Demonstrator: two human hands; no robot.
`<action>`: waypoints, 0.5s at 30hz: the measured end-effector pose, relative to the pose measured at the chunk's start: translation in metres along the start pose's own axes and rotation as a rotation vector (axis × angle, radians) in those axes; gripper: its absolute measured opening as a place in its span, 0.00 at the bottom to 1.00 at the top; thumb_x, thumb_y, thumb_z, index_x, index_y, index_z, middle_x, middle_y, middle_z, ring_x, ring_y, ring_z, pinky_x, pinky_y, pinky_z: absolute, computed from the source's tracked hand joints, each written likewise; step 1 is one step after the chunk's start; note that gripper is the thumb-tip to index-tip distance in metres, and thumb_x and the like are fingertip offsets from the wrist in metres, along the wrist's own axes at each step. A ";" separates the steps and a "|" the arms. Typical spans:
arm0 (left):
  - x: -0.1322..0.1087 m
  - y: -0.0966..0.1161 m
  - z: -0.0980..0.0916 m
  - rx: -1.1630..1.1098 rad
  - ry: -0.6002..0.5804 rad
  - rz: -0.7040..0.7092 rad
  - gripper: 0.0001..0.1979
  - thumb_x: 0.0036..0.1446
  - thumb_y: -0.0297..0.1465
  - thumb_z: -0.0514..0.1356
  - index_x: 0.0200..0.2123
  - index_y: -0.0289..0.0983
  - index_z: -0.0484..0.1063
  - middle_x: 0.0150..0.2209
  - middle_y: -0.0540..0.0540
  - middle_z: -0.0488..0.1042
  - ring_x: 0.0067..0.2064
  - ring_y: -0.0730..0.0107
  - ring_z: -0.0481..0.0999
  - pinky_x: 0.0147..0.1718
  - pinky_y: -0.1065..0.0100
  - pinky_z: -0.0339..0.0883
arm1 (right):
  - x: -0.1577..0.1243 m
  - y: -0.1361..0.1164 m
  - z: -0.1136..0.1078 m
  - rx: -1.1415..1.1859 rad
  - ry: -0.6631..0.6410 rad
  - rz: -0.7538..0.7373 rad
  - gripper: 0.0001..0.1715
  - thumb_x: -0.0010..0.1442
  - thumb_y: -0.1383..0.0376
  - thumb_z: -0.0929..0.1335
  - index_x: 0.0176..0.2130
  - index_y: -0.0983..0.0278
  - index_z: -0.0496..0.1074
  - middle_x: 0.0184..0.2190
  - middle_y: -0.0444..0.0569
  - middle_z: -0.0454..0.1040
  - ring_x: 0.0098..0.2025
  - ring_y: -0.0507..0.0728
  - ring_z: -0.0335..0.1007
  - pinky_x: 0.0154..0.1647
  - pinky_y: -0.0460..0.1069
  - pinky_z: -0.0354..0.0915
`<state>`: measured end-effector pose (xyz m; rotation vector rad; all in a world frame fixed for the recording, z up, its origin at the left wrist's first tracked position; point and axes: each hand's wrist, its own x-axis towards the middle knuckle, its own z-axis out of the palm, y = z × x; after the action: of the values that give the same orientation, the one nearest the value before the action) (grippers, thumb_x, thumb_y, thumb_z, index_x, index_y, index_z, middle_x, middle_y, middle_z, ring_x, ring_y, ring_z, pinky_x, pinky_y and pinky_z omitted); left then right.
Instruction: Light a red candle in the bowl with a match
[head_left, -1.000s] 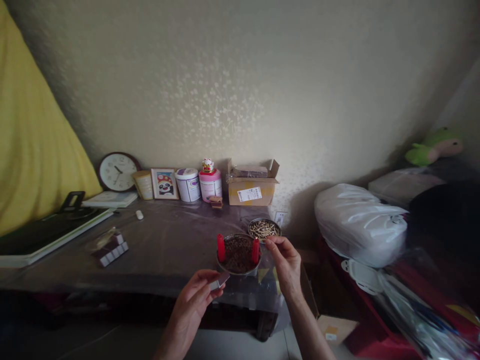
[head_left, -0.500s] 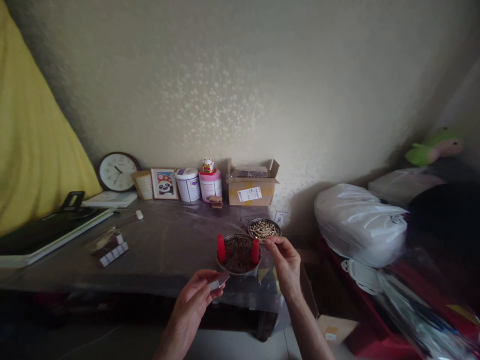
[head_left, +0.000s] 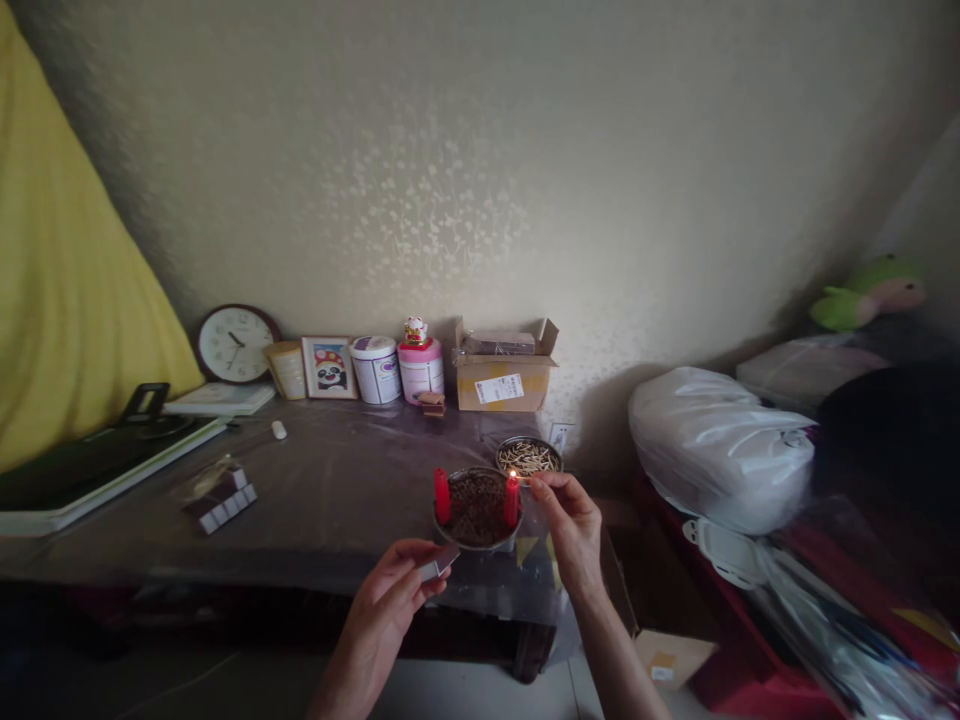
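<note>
My right hand [head_left: 571, 522] pinches a thin match [head_left: 523, 481], its tip at the top of the right red candle [head_left: 511, 503], where a small bright flame [head_left: 513, 475] shows. A second red candle [head_left: 442, 497] stands on the left side of the same round bowl [head_left: 478, 548], which is filled with dark granular material [head_left: 476, 505]. In front of the bowl, my left hand [head_left: 397, 590] is closed around a small matchbox [head_left: 437, 565]. Behind the right candle lies a round dish of loose matches [head_left: 529, 460].
Matchboxes [head_left: 227, 508] in a stack lie on the left of the dark table [head_left: 337, 490]. Along the wall stand a clock [head_left: 237, 343], a framed panda picture [head_left: 330, 368], two tubs and a cardboard box [head_left: 501, 385]. White plastic bags [head_left: 712, 450] are piled at right.
A bright flame now shows at the top of the right candle, by the match. Both hands have stayed almost where they were.
</note>
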<state>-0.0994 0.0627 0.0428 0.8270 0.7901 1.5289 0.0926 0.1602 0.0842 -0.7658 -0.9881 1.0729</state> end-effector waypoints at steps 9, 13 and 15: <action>0.000 0.001 0.001 0.000 0.003 -0.015 0.10 0.53 0.37 0.63 0.37 0.40 0.77 0.40 0.47 0.78 0.43 0.63 0.75 0.44 0.65 0.66 | 0.003 -0.001 -0.005 -0.030 0.034 -0.035 0.12 0.45 0.59 0.76 0.28 0.63 0.74 0.27 0.43 0.75 0.29 0.51 0.68 0.32 0.45 0.66; -0.001 0.002 0.002 0.004 0.017 -0.018 0.11 0.51 0.38 0.64 0.36 0.39 0.78 0.40 0.46 0.78 0.43 0.62 0.75 0.44 0.64 0.66 | 0.011 0.002 -0.015 -0.038 0.077 -0.040 0.12 0.45 0.59 0.76 0.28 0.63 0.74 0.26 0.41 0.74 0.29 0.50 0.68 0.34 0.44 0.65; -0.001 0.003 0.003 0.006 0.019 -0.019 0.11 0.51 0.37 0.64 0.37 0.39 0.78 0.40 0.46 0.78 0.43 0.62 0.75 0.44 0.64 0.66 | 0.017 0.005 -0.023 -0.041 0.096 -0.041 0.12 0.45 0.59 0.76 0.29 0.63 0.74 0.26 0.41 0.73 0.29 0.49 0.67 0.34 0.44 0.65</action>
<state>-0.0981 0.0619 0.0464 0.8081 0.8143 1.5201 0.1145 0.1773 0.0757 -0.8196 -0.9432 0.9738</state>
